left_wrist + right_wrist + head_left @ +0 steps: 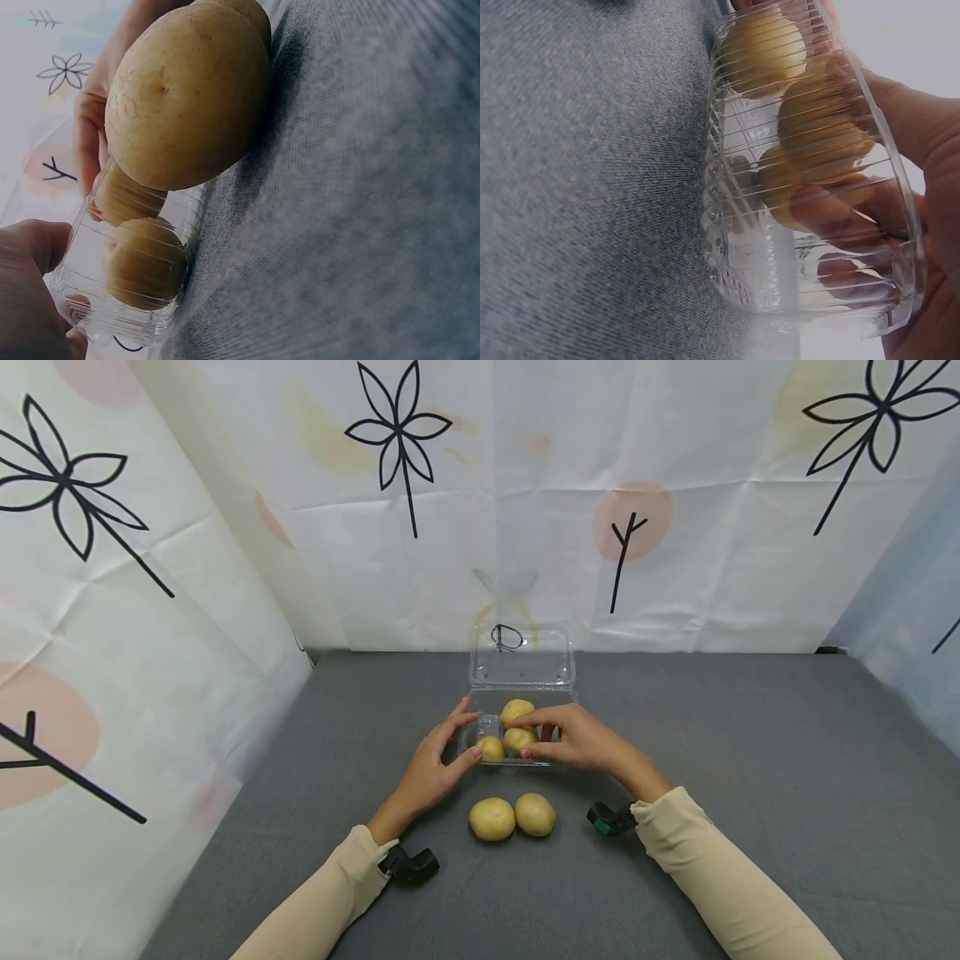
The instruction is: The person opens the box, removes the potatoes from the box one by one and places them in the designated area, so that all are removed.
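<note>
A clear plastic clamshell container (471, 737) sits on the table with its lid (522, 662) raised at the back. My left hand (433, 768) holds the container's left end, thumb at the front rim and fingers farther back. Inside lie a potato (491, 747) at the front left and another potato (517, 710) at the back. My right hand (581, 739) reaches in from the right and grips a third potato (520, 741), which sits higher than its neighbour in the right wrist view. Its fingertips show through the ribbed wall (739, 289).
Two more potatoes, a left one (492, 819) and a right one (536, 814), lie side by side on the grey cloth (712, 735) in front of the container. A patterned white curtain (525, 552) hangs behind the table. Black wrist devices (408, 866) are worn on both arms.
</note>
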Available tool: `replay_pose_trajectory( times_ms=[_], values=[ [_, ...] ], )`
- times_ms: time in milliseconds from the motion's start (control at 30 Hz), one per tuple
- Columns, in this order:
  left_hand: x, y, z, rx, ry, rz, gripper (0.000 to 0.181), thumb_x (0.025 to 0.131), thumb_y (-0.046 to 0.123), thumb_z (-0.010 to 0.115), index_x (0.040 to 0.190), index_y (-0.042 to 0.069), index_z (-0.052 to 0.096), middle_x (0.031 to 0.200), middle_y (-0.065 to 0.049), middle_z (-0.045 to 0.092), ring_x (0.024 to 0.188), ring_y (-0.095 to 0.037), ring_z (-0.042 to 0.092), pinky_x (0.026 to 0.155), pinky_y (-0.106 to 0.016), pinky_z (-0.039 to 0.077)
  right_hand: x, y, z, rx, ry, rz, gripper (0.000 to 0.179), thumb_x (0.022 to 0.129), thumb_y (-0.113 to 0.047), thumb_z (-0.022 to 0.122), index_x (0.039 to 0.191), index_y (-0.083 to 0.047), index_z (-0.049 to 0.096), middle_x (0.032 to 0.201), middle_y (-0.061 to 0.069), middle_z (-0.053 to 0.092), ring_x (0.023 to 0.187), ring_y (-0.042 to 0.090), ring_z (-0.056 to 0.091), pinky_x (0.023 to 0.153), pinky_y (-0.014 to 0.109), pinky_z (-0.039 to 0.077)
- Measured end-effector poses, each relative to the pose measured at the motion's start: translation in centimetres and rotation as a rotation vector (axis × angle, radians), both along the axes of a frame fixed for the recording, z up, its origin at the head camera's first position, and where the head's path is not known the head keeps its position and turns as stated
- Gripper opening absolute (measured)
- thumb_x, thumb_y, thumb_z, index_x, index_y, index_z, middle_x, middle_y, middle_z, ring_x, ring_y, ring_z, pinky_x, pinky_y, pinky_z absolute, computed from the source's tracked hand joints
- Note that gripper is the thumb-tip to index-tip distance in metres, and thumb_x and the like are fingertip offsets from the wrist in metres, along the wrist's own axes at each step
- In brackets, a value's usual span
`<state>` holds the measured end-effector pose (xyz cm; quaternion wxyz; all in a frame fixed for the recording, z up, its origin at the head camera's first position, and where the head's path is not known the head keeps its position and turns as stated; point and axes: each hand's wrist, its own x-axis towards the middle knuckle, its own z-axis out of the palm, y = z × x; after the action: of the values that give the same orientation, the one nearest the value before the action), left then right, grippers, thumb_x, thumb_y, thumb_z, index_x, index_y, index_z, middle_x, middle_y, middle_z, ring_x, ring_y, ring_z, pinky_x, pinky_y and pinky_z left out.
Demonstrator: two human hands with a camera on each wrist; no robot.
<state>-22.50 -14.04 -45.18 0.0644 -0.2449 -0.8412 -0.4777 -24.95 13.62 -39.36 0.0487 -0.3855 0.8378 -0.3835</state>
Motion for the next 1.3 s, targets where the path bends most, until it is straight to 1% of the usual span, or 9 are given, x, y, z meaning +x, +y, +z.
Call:
replay_pose_trajectory(
  times_ms=[100, 233, 467, 567, 767, 967, 1100, 1300],
  values=[
    [0.0, 0.0, 0.0, -0.001, 0.004, 0.001, 0.054, 0.101, 0.026, 0.063, 0.151, 0.011, 0.049, 0.170, -0.003, 0.025, 0.155, -0.031, 0.029, 0.113, -0.064, 0.038, 0.2, 0.1, 0.0, -0.006, 0.014, -0.027, 0.044, 0.092, -0.023, 0.077, 0.133, -0.011, 0.069, 0.119, 0.005, 0.076, 0.074, 0.012, 0.065, 0.058, 0.025, 0.050],
    [0.0, 0.1, 0.1, -0.002, 0.003, 0.005, 0.054, 0.101, 0.027, 0.063, 0.151, 0.012, 0.049, 0.170, -0.003, 0.025, 0.155, -0.031, 0.030, 0.113, -0.063, 0.038, 0.5, 0.3, 0.1, -0.001, 0.029, -0.051, 0.044, 0.091, -0.024, 0.077, 0.133, -0.012, 0.069, 0.108, 0.001, 0.077, 0.070, 0.010, 0.063, 0.056, 0.025, 0.049],
    [0.1, 0.1, 0.2, -0.006, -0.005, 0.011, 0.054, 0.101, 0.027, 0.063, 0.151, 0.011, 0.049, 0.170, -0.003, 0.025, 0.154, -0.031, 0.031, 0.113, -0.063, 0.038, 1.1, 0.5, 0.2, -0.010, 0.060, -0.071, 0.045, 0.091, -0.023, 0.078, 0.133, -0.012, 0.069, 0.098, 0.000, 0.077, 0.067, 0.009, 0.061, 0.058, 0.025, 0.050],
    [0.0, 0.1, 0.2, -0.006, -0.002, 0.011, 0.054, 0.101, 0.027, 0.063, 0.151, 0.010, 0.049, 0.170, -0.004, 0.026, 0.154, -0.031, 0.031, 0.113, -0.063, 0.038, 1.3, 0.6, 0.2, -0.037, 0.072, -0.074, 0.045, 0.090, -0.020, 0.078, 0.133, -0.010, 0.069, 0.099, 0.002, 0.078, 0.069, 0.009, 0.061, 0.060, 0.025, 0.051],
    [0.0, 0.1, 0.2, -0.003, 0.004, 0.004, 0.054, 0.101, 0.027, 0.062, 0.150, 0.009, 0.049, 0.170, -0.005, 0.026, 0.154, -0.032, 0.031, 0.113, -0.063, 0.038, 1.7, 0.7, 0.2, -0.117, 0.132, -0.055, 0.044, 0.088, -0.013, 0.079, 0.130, -0.003, 0.069, 0.109, 0.007, 0.078, 0.073, 0.010, 0.063, 0.065, 0.029, 0.054],
    [0.0, 0.1, 0.1, 0.004, 0.006, 0.001, 0.054, 0.101, 0.027, 0.062, 0.150, 0.009, 0.049, 0.170, -0.006, 0.026, 0.154, -0.032, 0.031, 0.112, -0.063, 0.038, 2.3, 0.9, 0.3, -0.140, 0.168, -0.070, 0.043, 0.087, -0.011, 0.080, 0.130, -0.006, 0.071, 0.111, 0.008, 0.078, 0.076, 0.012, 0.064, 0.069, 0.033, 0.055],
    [0.1, 0.1, 0.2, 0.003, 0.001, 0.003, 0.054, 0.101, 0.027, 0.063, 0.150, 0.010, 0.050, 0.170, -0.003, 0.026, 0.154, -0.031, 0.031, 0.113, -0.063, 0.038, 2.6, 1.1, 0.4, -0.138, 0.193, -0.084, 0.045, 0.086, -0.011, 0.081, 0.129, -0.008, 0.071, 0.110, 0.006, 0.078, 0.076, 0.010, 0.062, 0.066, 0.034, 0.054],
    [0.0, 0.0, 0.0, -0.001, 0.001, 0.006, 0.054, 0.101, 0.027, 0.063, 0.150, 0.011, 0.049, 0.170, -0.002, 0.025, 0.154, -0.031, 0.030, 0.113, -0.063, 0.038, 3.1, 1.1, 0.6, -0.153, 0.241, -0.064, 0.045, 0.083, -0.011, 0.083, 0.127, -0.008, 0.072, 0.107, 0.005, 0.078, 0.069, 0.005, 0.056, 0.053, 0.028, 0.046]
  ],
)
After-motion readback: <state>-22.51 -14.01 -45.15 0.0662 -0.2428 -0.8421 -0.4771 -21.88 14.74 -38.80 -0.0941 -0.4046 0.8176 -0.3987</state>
